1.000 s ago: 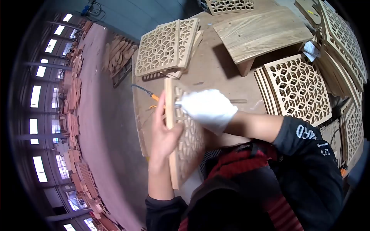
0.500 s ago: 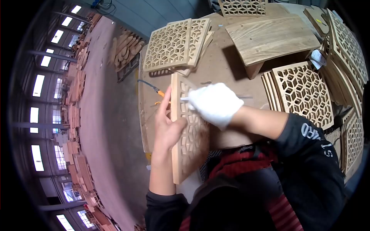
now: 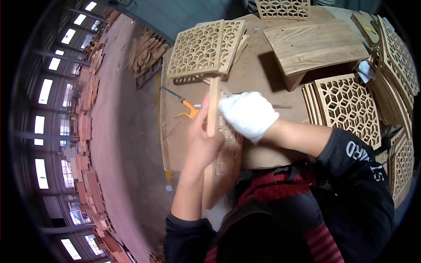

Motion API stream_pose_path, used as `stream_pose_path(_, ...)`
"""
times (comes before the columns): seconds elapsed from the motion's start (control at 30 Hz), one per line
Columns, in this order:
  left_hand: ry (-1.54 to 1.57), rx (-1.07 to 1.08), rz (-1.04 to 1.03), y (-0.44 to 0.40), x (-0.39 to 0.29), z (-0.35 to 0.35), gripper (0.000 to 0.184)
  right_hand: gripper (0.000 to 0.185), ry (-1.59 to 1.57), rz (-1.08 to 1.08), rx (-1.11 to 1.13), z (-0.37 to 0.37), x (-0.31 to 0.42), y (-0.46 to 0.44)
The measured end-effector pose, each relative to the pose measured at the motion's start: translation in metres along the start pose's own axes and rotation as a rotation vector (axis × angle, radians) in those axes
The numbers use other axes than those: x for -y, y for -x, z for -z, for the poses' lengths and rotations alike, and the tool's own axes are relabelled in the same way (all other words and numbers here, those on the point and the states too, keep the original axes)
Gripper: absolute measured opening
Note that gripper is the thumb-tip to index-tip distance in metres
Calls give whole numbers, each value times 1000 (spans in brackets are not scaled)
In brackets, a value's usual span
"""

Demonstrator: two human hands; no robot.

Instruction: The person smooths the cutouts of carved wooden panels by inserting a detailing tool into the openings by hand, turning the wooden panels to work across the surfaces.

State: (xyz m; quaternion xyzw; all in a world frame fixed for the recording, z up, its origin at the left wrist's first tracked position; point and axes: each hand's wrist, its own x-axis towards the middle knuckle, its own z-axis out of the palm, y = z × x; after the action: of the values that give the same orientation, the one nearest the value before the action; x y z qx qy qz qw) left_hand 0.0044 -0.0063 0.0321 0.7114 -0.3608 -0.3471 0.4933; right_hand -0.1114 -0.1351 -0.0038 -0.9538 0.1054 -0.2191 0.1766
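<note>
My bare left hand (image 3: 202, 142) grips a wooden lattice panel (image 3: 213, 114) by its edge, thumb on the near side, and the panel stands upright, turned nearly edge-on. My right hand (image 3: 249, 115), in a white glove, is closed against the lattice face near the panel's upper part. Whatever it holds is hidden in this view; a short metal tip shows beyond the panel's left edge. Left of the panel, an orange air gun (image 3: 190, 109) with a dark hose lies on the table.
Lattice panels (image 3: 197, 50) lie stacked at the table's back left, with another stack (image 3: 348, 107) at the right. A small wooden stool (image 3: 313, 44) stands behind. More panels (image 3: 397, 55) lean at the far right. The table's left edge (image 3: 163, 144) borders the floor.
The panel has turned more edge-on and shifted right with my left hand. My gloved right hand has moved slightly right. More of the orange air gun now shows.
</note>
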Motion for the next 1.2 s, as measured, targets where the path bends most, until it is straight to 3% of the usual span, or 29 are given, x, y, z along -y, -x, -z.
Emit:
stream_pose_path(0.2,43,7,16,-1,-7,6,87,10,4,82,18,4,3,-1)
stream_pose_path(0.23,78,-14,8,0,-10,0,86,10,-89,83,-88,4,2,4)
stream_pose_path(0.33,-3,16,-7,-2,-4,-1,87,11,-44,71,12,0,-5,-1)
stream_pose_path(0.57,53,2,4,-1,-8,-2,87,12,-32,47,-81,-3,0,3)
stream_pose_path(0.73,1,-18,-49,-5,2,-6,89,16,69,66,31,6,-5,-8)
stream_pose_path(0.83,-35,-16,-47,-3,-1,-3,89,14,-44,97,119,17,-3,-2)
stream_pose_path(0.93,-9,-16,-18,-3,1,-1,85,13,-38,43,-151,1,-3,8)
stream_pose_path(1.1,4,-48,22,-2,-6,-7,85,10,65,65,-24,-3,-9,-8)
stream_pose_path(1.2,-5,14,-18,-3,-3,-4,85,11,-48,26,-47,7,-9,7)
